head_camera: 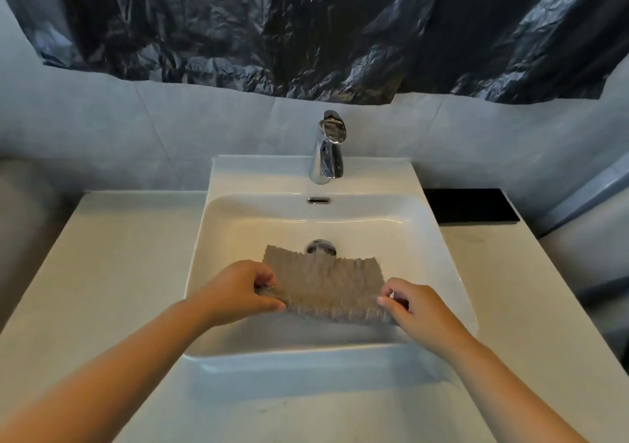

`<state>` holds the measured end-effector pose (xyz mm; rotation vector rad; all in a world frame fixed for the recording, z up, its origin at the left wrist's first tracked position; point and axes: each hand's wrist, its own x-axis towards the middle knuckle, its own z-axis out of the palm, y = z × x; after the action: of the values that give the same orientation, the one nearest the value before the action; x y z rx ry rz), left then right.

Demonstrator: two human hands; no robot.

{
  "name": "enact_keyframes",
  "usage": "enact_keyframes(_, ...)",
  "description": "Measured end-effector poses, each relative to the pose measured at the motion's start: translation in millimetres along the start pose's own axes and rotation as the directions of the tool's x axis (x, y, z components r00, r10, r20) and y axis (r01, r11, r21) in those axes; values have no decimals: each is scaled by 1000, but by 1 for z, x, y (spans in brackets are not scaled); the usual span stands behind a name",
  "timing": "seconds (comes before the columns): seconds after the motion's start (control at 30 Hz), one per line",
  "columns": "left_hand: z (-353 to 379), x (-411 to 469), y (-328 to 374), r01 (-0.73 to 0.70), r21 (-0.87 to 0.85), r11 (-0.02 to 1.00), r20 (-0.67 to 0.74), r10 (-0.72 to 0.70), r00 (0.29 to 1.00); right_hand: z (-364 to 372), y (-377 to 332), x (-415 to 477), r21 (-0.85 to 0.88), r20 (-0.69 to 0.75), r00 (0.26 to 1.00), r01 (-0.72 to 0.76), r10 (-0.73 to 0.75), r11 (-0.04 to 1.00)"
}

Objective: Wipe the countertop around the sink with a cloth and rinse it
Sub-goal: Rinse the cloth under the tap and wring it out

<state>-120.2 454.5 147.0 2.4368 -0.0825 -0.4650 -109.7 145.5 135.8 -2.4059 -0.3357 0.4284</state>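
Note:
A grey-brown ribbed cloth (pixel 323 284) is stretched flat over the white sink basin (pixel 422 238), partly covering the drain (pixel 320 247). My left hand (pixel 235 291) pinches the cloth's near left corner. My right hand (pixel 417 306) pinches its near right corner. The chrome tap (pixel 328 151) stands at the back of the basin; I cannot make out running water. The pale countertop (pixel 112 255) runs on both sides of the sink.
A black mat (pixel 471 206) lies on the counter at the back right. Dark crumpled plastic sheeting (pixel 306 27) hangs on the tiled wall above the tap. An overflow slot (pixel 319 200) sits in the basin's back wall.

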Motion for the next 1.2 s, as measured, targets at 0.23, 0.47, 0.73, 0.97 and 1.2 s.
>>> enact_keyframes(0.23, 6, -7, -9, -10, -29, 1000, 105, 13, 994, 11, 2, 2, 47, 79, 994, -84, 80, 995)
enact_keyframes(0.47, -1, 17, -19, -21, -6, 1000, 49, 22, 999, 6, 8, 19, 22, -2, 997, -81, 81, 996)
enact_keyframes(0.73, -8, 60, -19, 10, -9, 1000, -69, -11, 998, -4, 22, 52, -48, -4, 996, -94, 93, 994)
enact_keyframes(0.97, -6, 104, -27, 39, 28, 999, -42, -37, 998, 1, 35, 94, -103, 16, 996, -87, 89, 991)
enact_keyframes(1.2, 14, 141, -47, 70, 171, 983, -39, -64, 997, 15, 62, 132, -174, 57, 990, -118, 130, 978)
